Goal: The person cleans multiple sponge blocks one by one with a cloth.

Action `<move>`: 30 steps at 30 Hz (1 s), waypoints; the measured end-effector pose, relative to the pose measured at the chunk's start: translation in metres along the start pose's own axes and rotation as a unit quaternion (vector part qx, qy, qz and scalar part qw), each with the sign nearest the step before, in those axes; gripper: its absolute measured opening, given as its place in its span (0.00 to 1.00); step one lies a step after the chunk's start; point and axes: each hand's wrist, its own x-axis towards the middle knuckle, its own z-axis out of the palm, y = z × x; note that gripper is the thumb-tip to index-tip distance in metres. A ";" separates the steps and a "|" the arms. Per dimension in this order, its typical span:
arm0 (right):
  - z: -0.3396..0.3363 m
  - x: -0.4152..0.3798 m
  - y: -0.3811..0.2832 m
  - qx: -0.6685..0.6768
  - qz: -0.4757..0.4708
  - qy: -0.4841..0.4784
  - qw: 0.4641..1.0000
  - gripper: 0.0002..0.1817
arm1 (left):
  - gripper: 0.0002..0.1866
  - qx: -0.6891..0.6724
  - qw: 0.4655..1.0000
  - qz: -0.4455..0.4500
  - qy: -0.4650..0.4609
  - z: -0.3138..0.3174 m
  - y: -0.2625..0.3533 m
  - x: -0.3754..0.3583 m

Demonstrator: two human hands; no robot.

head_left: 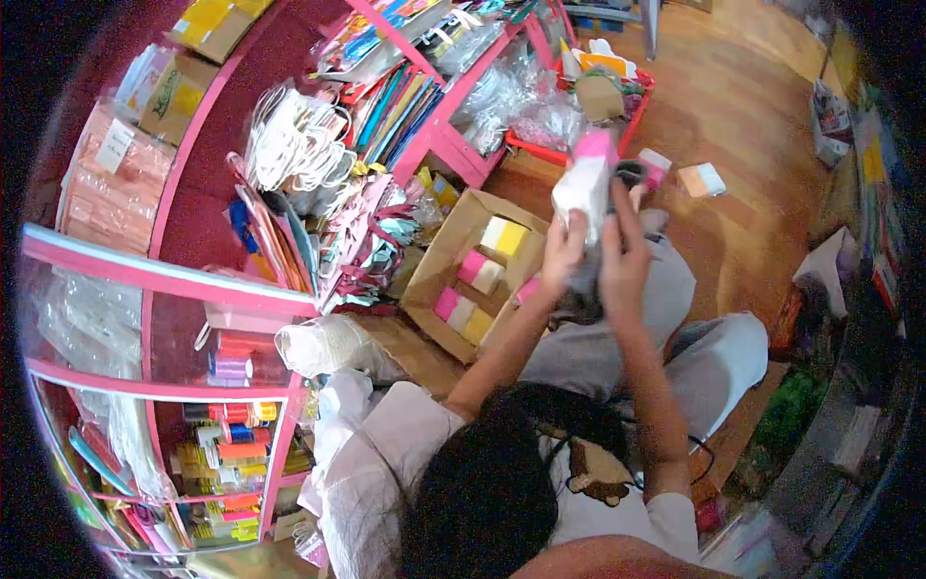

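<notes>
Holding, left hand: the left hand [561, 259], to the right of the cardboard box [446, 253], is closed around the lower end of a white-and-pink bundle [584, 185], thumb laid over the white part.
Right hand: the right hand [627, 262], further right of the box, has its fingers partly extended beside the bundle; motion blur prevents telling whether it grips.
White-and-pink bundle: raised between the hands, right of and beyond the box; white toward the hands, pink at the far end.
Dark round item: a dark round item [630, 174] sits at the right fingertips; its kind cannot be told.
Box contents: colour-banded blocks [479, 272] lie inside the cardboard box, in white, pink and yellow.
Floor blocks: a pink-and-white block [654, 166] and an orange, white and pale-blue block [702, 180] lie right of the box, beyond the hands.
Seated person: grey trousers [728, 352], legs folded, right of the box.
Red basket: the red basket [639, 121] stands beyond the box, filled with mixed items.
String: a white cone of string [323, 345] stands left of the box, on its near side.
Shelving: pink-edged shelving [217, 388] runs left of the box, stocked with spools [236, 365] and white cord [294, 140].
</notes>
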 end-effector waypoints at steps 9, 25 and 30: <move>-0.041 0.044 0.037 0.042 0.055 0.004 0.998 0.17 | 0.20 0.138 0.983 -0.018 -0.122 0.014 -0.014 -0.036; -0.027 0.018 -0.014 -0.121 -0.146 -0.058 0.980 0.15 | 0.17 0.043 0.989 0.070 -0.123 -0.003 -0.010 -0.007; -0.049 0.040 0.007 -0.019 -0.006 0.068 0.998 0.15 | 0.15 0.039 0.984 0.083 -0.154 -0.008 -0.028 -0.013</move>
